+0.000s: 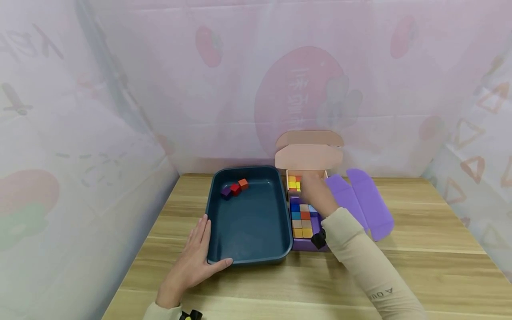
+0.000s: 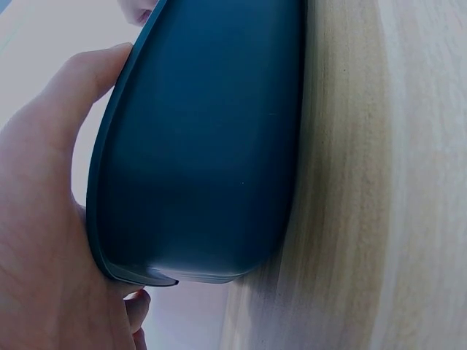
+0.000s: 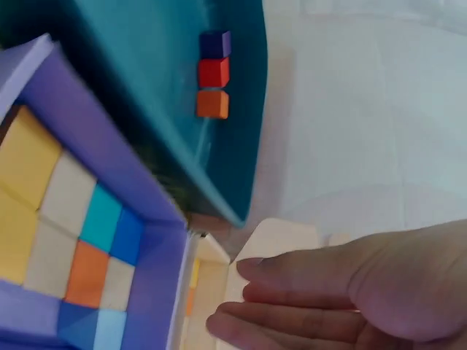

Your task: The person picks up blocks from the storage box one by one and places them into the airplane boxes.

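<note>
A dark teal tray (image 1: pixel 252 222) sits mid-table with a purple cube (image 1: pixel 226 192), a red cube (image 1: pixel 235 189) and an orange cube (image 1: pixel 243 183) in its far left corner. My left hand (image 1: pixel 198 251) lies flat against the tray's near left corner (image 2: pixel 204 146), fingers straight, thumb along the front rim. My right hand (image 1: pixel 315 191) reaches over an open peach box (image 1: pixel 309 156) that holds yellow and orange cubes; its fingers (image 3: pixel 292 292) are straight and hold nothing that I can see. Nearer stands a purple box (image 1: pixel 306 243) filled with several coloured cubes (image 3: pixel 91 240).
The purple box's lid flaps (image 1: pixel 362 200) lie open on the wooden table (image 1: pixel 420 249) to the right. Pale printed curtain walls (image 1: pixel 100 133) close in the left, back and right sides. The table's edge runs close on the left.
</note>
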`<control>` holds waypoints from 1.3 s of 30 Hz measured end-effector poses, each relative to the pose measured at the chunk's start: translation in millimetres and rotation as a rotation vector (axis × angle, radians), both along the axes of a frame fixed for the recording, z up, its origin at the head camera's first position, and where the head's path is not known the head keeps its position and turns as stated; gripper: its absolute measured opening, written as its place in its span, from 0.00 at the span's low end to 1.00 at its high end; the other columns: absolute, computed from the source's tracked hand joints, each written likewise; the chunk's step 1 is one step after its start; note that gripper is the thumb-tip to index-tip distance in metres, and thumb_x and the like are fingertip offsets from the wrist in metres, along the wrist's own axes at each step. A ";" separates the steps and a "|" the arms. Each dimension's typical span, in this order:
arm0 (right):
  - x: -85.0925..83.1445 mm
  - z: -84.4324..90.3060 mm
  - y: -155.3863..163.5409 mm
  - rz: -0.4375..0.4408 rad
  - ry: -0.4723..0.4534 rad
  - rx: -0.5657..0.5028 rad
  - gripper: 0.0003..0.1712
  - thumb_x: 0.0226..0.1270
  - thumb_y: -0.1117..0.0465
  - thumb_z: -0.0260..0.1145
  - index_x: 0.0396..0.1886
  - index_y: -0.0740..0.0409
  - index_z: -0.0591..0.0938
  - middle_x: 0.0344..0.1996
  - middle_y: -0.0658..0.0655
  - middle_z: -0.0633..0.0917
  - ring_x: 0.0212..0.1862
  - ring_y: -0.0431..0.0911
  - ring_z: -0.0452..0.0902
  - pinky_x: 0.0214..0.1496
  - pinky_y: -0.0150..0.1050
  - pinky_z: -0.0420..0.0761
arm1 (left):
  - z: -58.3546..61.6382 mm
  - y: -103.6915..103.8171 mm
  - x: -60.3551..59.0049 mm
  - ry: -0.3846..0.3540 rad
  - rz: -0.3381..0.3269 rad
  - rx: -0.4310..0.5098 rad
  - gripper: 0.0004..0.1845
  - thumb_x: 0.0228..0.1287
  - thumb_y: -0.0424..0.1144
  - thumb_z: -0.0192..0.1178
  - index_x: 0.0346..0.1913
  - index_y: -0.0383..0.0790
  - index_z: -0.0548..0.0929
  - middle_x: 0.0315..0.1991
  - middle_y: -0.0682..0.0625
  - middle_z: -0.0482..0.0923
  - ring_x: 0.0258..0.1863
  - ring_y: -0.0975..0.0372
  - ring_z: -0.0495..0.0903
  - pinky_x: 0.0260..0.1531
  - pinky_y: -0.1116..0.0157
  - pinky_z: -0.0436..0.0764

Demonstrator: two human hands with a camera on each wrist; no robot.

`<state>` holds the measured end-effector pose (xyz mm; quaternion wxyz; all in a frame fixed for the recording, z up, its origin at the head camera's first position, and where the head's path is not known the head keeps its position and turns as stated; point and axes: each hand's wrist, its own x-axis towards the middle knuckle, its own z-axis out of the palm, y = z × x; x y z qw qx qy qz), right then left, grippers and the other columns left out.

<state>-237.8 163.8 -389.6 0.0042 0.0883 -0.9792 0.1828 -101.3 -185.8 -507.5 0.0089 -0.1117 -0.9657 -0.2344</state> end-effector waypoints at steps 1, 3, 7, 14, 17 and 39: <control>-0.4 2.0 -2.9 0.016 0.009 -0.011 0.23 0.68 0.63 0.75 0.59 0.66 0.80 0.44 0.67 0.86 0.38 0.55 0.84 0.48 0.50 0.90 | 0.0 -0.1 0.1 0.000 0.000 -0.001 0.68 0.58 0.75 0.66 0.86 0.34 0.46 0.89 0.42 0.36 0.87 0.42 0.42 0.81 0.33 0.51; -2.5 4.9 -9.6 0.043 0.007 -0.025 0.21 0.65 0.62 0.78 0.54 0.66 0.82 0.42 0.66 0.87 0.38 0.55 0.83 0.49 0.51 0.89 | 0.0 -0.5 0.4 0.001 0.001 -0.003 0.68 0.58 0.75 0.66 0.86 0.34 0.46 0.89 0.42 0.36 0.87 0.42 0.42 0.81 0.33 0.51; -9.6 7.1 -24.8 0.094 -0.020 -0.049 0.10 0.67 0.62 0.76 0.36 0.66 0.87 0.32 0.63 0.88 0.31 0.51 0.81 0.37 0.44 0.87 | -0.3 -0.9 1.4 -0.003 0.000 -0.004 0.68 0.58 0.75 0.66 0.86 0.34 0.46 0.89 0.41 0.36 0.87 0.42 0.41 0.81 0.33 0.51; -27.4 -6.9 -54.8 0.152 -0.041 -0.150 0.21 0.72 0.57 0.74 0.57 0.67 0.87 0.53 0.64 0.89 0.50 0.54 0.86 0.58 0.46 0.90 | -0.1 -2.1 3.5 0.000 0.006 0.002 0.69 0.58 0.76 0.65 0.85 0.33 0.46 0.89 0.41 0.36 0.87 0.42 0.41 0.82 0.33 0.49; -34.7 -18.4 -65.9 0.162 -0.073 -0.216 0.23 0.72 0.58 0.73 0.61 0.67 0.84 0.56 0.65 0.88 0.54 0.55 0.86 0.61 0.47 0.89 | 0.0 -2.1 4.9 -0.001 0.003 0.003 0.69 0.58 0.76 0.64 0.85 0.33 0.46 0.89 0.41 0.36 0.87 0.42 0.40 0.82 0.33 0.49; -79.3 -72.4 -131.3 0.167 -0.141 -0.228 0.31 0.73 0.57 0.73 0.70 0.66 0.78 0.66 0.66 0.83 0.59 0.56 0.83 0.68 0.51 0.85 | 1.8 -2.8 17.4 -0.021 0.022 0.008 0.68 0.58 0.75 0.66 0.86 0.35 0.45 0.89 0.44 0.35 0.88 0.46 0.38 0.83 0.36 0.48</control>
